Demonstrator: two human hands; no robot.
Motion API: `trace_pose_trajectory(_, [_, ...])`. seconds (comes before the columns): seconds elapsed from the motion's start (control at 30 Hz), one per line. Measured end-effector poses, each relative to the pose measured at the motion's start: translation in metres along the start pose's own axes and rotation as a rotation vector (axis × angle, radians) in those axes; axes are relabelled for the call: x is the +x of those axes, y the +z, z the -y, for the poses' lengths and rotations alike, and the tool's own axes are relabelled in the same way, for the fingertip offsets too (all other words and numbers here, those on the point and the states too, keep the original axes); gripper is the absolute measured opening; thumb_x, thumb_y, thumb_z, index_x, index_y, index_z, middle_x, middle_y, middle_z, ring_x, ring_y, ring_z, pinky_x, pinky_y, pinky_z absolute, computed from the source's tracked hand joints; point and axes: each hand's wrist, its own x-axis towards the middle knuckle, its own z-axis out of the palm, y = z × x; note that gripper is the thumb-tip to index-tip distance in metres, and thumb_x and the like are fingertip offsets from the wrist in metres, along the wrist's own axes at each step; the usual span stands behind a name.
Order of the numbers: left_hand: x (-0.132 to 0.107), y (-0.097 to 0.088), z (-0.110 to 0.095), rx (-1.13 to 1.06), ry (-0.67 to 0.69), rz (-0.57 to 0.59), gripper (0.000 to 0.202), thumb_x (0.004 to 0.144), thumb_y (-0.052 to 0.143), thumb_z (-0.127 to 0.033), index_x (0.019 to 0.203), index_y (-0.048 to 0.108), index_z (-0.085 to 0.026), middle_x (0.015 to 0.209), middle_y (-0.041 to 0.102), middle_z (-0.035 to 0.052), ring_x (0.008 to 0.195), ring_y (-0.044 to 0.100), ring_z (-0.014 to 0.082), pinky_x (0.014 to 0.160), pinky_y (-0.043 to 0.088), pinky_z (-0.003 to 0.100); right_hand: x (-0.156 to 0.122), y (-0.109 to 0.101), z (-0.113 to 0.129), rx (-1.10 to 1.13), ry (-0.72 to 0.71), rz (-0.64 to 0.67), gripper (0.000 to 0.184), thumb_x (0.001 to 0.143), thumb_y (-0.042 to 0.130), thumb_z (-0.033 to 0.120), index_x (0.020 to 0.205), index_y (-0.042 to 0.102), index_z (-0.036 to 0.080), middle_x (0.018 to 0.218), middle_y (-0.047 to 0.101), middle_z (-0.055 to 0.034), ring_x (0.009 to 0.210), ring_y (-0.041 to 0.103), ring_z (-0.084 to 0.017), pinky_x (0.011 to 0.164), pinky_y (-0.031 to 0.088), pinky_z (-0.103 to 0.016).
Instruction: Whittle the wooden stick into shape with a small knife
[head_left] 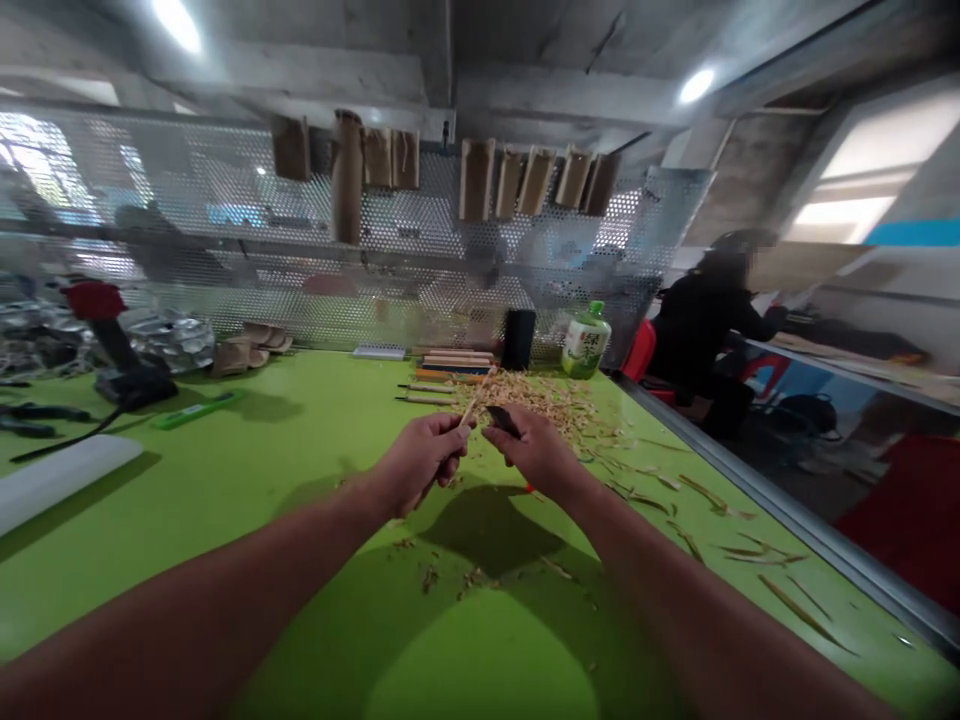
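My left hand (421, 462) is closed around a thin wooden stick (475, 397) that points up and away from me. My right hand (534, 452) is closed on a small knife whose dark blade (503, 420) rests near the stick. Both hands are held together above the green table (262, 470). A pile of wood shavings (540, 395) lies just beyond them, and more long shavings (697, 500) are scattered to the right.
Several wooden sticks and flat tools (450, 365) lie at the back by a black cylinder (519, 340) and a green-labelled bottle (586, 342). A red-and-black tool (112, 345) and white tray (60, 478) are at left. A seated person (709, 330) works at right beyond the table's edge.
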Motion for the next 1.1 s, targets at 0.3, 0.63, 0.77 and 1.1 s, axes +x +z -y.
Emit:
trace_pose_trajectory(0.3, [0.001,0.004,-0.002,0.022,0.045,0.007,0.024,0.079,0.060,-0.034,0.091,0.059,-0.014,0.065,0.048,-0.0048,0.044,0.039,0.0040,0.041,0.031,0.018,-0.007,-0.007,0.005,-0.080,-0.043,-0.039,0.032,0.088,0.052,0.046,0.097,0.066,0.019,0.077,0.064,-0.0023,0.070,0.056,-0.016,0.063,0.039,-0.026])
trace_pose_trajectory(0.63, [0.001,0.005,-0.007,0.140,0.179,-0.018,0.035,0.082,0.058,-0.040,0.103,0.066,-0.014,0.061,0.041,-0.0049,0.055,0.030,0.0077,0.051,0.026,0.020,-0.011,-0.003,0.021,-0.328,-0.048,-0.043,0.035,0.093,0.041,0.045,0.076,0.057,0.020,0.069,0.060,-0.0035,0.065,0.054,-0.017,0.058,0.031,-0.026])
trace_pose_trajectory(0.77, [0.004,0.004,-0.001,0.140,0.217,0.013,0.037,0.080,0.060,-0.044,0.101,0.066,-0.015,0.066,0.045,-0.0037,0.057,0.035,0.0083,0.053,0.031,0.021,-0.014,-0.005,0.020,-0.367,-0.062,0.009,0.034,0.094,0.039,0.047,0.080,0.056,0.021,0.069,0.060,-0.0030,0.063,0.055,-0.017,0.056,0.029,-0.026])
trace_pose_trajectory(1.1, [0.001,0.006,-0.003,0.116,0.179,0.019,0.038,0.077,0.062,-0.046,0.099,0.064,-0.015,0.065,0.045,-0.0046,0.054,0.033,0.0075,0.052,0.029,0.022,-0.015,-0.004,0.022,-0.442,-0.081,0.020,0.032,0.095,0.040,0.044,0.088,0.061,0.021,0.078,0.067,-0.0058,0.068,0.059,-0.019,0.057,0.028,-0.027])
